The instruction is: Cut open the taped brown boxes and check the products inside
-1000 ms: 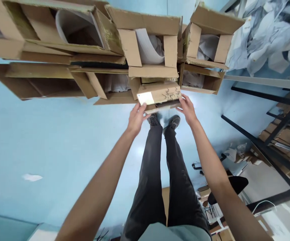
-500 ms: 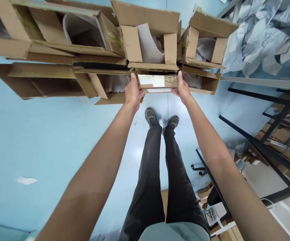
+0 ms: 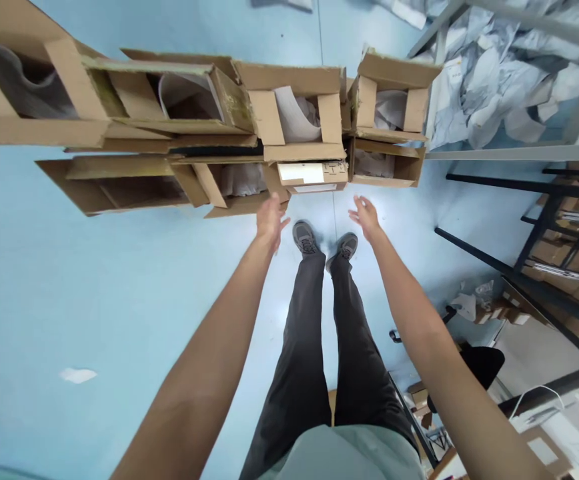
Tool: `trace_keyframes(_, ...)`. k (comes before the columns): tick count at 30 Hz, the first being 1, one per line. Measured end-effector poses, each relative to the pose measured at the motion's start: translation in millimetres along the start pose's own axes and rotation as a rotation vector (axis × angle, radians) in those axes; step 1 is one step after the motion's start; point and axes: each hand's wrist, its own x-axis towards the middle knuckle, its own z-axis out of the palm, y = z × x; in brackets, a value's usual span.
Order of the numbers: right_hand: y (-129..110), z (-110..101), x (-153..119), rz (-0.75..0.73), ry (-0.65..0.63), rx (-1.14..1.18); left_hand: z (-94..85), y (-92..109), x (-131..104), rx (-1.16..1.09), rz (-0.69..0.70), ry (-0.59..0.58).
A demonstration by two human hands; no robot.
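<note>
A closed cardboard box (image 3: 313, 176) with white labels stands in the front row, between an open carton (image 3: 243, 180) holding crumpled paper and another open carton (image 3: 400, 167). My left hand (image 3: 270, 223) is in the air just below the left carton, fingers apart and holding nothing. Below and right of the labelled box, my right hand (image 3: 365, 215) is also empty, with its fingers spread. Neither hand touches the box. Behind it stands an open carton (image 3: 302, 152) with white paper inside.
More open cartons (image 3: 134, 167) extend left. A metal-framed rack (image 3: 499, 155) with crumpled white packages (image 3: 494, 87) is at upper right. Black metal bars (image 3: 489, 257) and a dark-edged table (image 3: 534, 353) stand at right. My shoes (image 3: 304, 237) are on the blue floor (image 3: 119, 293).
Both hands have let go of the labelled box and drawn back toward my body, fingers opening. The box stays in the row. The view has shifted slightly, showing more floor behind the cartons.
</note>
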Motion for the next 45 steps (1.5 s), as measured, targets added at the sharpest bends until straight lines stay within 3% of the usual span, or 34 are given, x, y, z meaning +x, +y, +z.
trace_keyframes(2,23.7,-25.8,-51.0,0.137,0.087,-0.027,-11.0,-4.9,-53.6,0.103,-0.126,0.035)
trace_keyframes(4,46.0,-53.1,-111.3,0.174,0.134,0.002,-22.9,-5.3,-116.2,0.152,-0.149,-0.012)
trace_keyframes(7,71.6,-89.9,-205.3,0.154,0.193,0.101,-39.4,3.6,-209.4,0.24,-0.129,-0.136)
trace_keyframes(10,86.8,-118.3,-293.0,0.088,0.217,0.227,-48.7,24.8,-291.1,0.341,-0.058,-0.279)
trace_keyframes(17,108.9,-168.4,-464.4,-0.159,0.265,0.495,-34.9,81.6,-452.9,0.534,0.179,-0.619)
trace_keyframes(19,126.9,-184.6,-508.6,-0.268,0.315,0.535,-28.8,80.4,-494.5,0.592,0.231,-0.739)
trace_keyframes(21,158.1,-201.6,-552.9,-0.4,0.394,0.53,-24.9,64.5,-533.8,0.666,0.269,-0.85)
trace_keyframes(24,227.6,-224.1,-618.2,-0.537,0.561,0.548,-22.2,12.8,-587.5,0.811,0.291,-1.0)
trace_keyframes(27,308.5,-245.1,-679.6,-0.551,0.715,0.674,-18.1,-64.5,-642.0,0.987,0.279,-1.17)
trace_keyframes(31,414.3,-284.2,-760.3,-0.494,0.903,0.832,-17.2,-195.5,-734.8,1.183,0.225,-1.368)
trace_keyframes(35,511.7,-323.3,-829.1,-0.458,1.086,1.009,-39.4,-333.2,-832.7,1.336,0.144,-1.496)
trace_keyframes(37,552.1,-337.3,-852.2,-0.457,1.175,1.092,-53.6,-391.9,-873.7,1.412,0.112,-1.577)
trace_keyframes(40,602.3,-354.2,-872.5,-0.449,1.308,1.201,-67.9,-463.1,-923.0,1.522,0.109,-1.732)
trace_keyframes(45,675.5,-391.5,-885.3,-0.398,1.452,1.299,-60.4,-554.8,-981.3,1.65,0.111,-1.903)
